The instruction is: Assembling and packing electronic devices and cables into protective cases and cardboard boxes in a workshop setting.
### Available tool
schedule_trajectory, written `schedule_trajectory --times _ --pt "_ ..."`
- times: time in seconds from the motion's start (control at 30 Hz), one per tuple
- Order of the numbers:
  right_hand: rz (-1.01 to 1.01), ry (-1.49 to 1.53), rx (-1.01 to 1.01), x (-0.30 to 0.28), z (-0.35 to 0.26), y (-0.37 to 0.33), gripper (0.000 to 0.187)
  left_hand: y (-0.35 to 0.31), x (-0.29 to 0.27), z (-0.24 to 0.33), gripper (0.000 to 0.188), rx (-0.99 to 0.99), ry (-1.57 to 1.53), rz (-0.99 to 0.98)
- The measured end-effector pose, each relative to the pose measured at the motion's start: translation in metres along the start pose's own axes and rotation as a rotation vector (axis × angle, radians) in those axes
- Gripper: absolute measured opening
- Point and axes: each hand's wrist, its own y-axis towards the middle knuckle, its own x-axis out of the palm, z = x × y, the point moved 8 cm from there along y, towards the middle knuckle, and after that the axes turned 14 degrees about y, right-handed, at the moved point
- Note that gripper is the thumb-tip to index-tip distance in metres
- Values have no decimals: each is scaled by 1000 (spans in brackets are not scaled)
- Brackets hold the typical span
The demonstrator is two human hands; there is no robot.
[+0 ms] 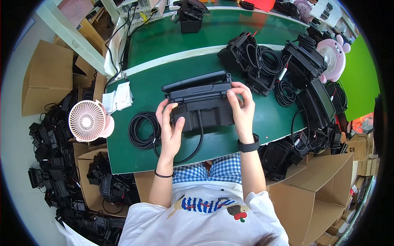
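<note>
A black plastic box (pixel 209 110) with a tilted lid-like panel (pixel 195 80) along its far side sits on the green tabletop in front of me. My left hand (pixel 169 123) grips its left end, fingertips on the upper edge and thumb against the near face. At the right end, my right hand (pixel 242 101) pinches the upper corner between thumb and fingers. From the near face a black cable (pixel 200 135) curves down and left toward a coil of black corrugated cable (pixel 142 130) beside my left wrist.
A pink fan (pixel 87 121) and white paper slips (pixel 118 98) lie at the left edge. More black boxes with coiled cables (pixel 266 65) crowd the right side, near a pink rabbit-eared fan (pixel 331 57). Open cardboard boxes (pixel 312 197) flank my seat. Another black unit (pixel 191 20) stands farther back.
</note>
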Motion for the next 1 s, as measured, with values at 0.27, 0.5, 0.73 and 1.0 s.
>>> schedule_trajectory --times 0.27,0.5,0.73,1.0 --pt "38 48 129 4 15 9 16 7 3 -3 37 -18 75 63" --pt "-31 30 96 10 16 7 20 15 15 -28 22 -248 -276 153" --pt "-164 -20 216 9 27 3 35 23 7 -21 16 -165 -180 256" --pt "-251 -4 223 -2 19 -1 51 18 7 -18 17 -156 -228 274"
